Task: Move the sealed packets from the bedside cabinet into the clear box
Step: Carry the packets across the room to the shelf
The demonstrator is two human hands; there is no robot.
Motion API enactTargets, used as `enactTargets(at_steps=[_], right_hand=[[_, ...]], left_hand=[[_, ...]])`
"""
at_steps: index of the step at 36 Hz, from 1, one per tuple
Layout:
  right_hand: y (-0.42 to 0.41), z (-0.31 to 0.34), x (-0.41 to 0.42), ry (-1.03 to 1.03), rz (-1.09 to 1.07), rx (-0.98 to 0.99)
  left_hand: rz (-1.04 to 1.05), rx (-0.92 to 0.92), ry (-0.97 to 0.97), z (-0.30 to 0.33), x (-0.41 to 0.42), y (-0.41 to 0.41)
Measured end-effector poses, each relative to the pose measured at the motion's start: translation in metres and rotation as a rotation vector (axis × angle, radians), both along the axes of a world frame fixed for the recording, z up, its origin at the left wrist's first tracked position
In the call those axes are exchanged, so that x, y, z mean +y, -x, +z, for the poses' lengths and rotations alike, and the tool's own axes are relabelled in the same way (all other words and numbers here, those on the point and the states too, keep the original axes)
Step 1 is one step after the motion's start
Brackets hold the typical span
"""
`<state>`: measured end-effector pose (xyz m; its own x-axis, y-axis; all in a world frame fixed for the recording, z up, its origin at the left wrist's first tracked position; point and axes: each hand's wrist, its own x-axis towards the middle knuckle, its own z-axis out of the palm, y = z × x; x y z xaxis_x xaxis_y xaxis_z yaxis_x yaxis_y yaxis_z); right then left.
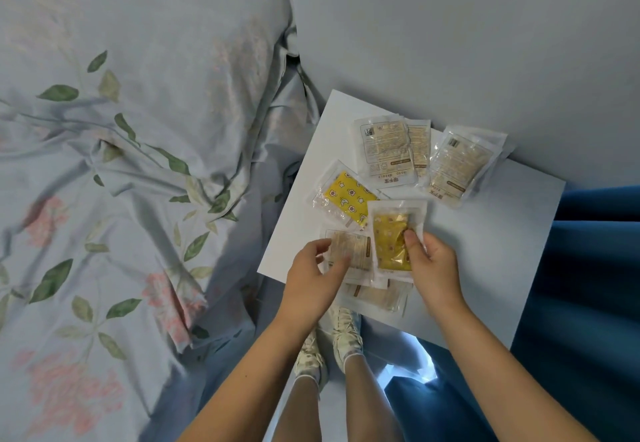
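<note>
- Hands: right hand (433,261) pinches the yellow packet (394,241), thumb on its face; left hand (311,268) holds the beige packet (349,251), fingers curled at its edge.
- Packets underneath: at least one more (377,294) lies partly hidden below the two held.
- Surface (485,251): white cabinet top; the starred packet (346,199) lies just beyond the hands, nearer the left, long axis slanting.
- Far packets: beige pair (391,151) and another (457,164) by the wall.
- Clear box: not in view; direction cannot be judged.
</note>
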<state>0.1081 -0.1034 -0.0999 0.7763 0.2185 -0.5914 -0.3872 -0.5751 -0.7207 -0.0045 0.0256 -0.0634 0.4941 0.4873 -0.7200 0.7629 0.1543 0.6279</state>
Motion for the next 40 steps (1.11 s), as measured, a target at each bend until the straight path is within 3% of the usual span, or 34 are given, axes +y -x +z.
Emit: enactTargets(at_steps=[3,6,8,12,16,19,23,26,32,34,37,40], right_hand=[[0.005,0.012,0.007,-0.103,0.010,0.155],[0.017,0.021,0.016,-0.168,0.116,0.263],[0.021,0.020,0.018,-0.108,0.258,0.112],[0.014,0.004,0.017,0.170,0.468,-0.267],[0.020,-0.013,0.019,0.486,0.794,-0.345],[0.026,-0.018,0.021,0.580,0.813,-0.420],[0.027,-0.017,0.025,0.623,0.842,-0.417],[0.029,-0.015,0.026,0.409,0.765,-0.353],[0.040,0.027,0.047,-0.207,0.166,0.258],[0.042,0.030,0.054,-0.169,0.295,0.301],[0.036,0.032,0.064,-0.040,0.628,0.269],[0.017,0.029,0.075,-0.041,0.435,0.150]], left_hand=[[0.071,-0.047,0.053,0.003,-0.002,-0.004],[0.221,-0.113,0.237,0.004,-0.003,-0.007],[0.326,-0.135,0.277,0.001,-0.002,-0.004],[0.361,-0.077,0.180,-0.009,0.009,0.009],[0.425,-0.109,0.125,-0.011,0.019,0.026],[0.426,-0.186,0.141,-0.013,0.021,0.039],[0.345,-0.104,0.080,-0.015,0.020,0.045],[0.399,-0.057,0.118,-0.016,0.016,0.047],[0.439,-0.101,0.288,-0.004,0.014,0.040],[0.464,-0.182,0.388,0.002,0.014,0.036],[0.489,-0.177,0.297,0.006,0.015,0.031],[0.622,-0.150,0.244,0.003,0.019,0.034]])
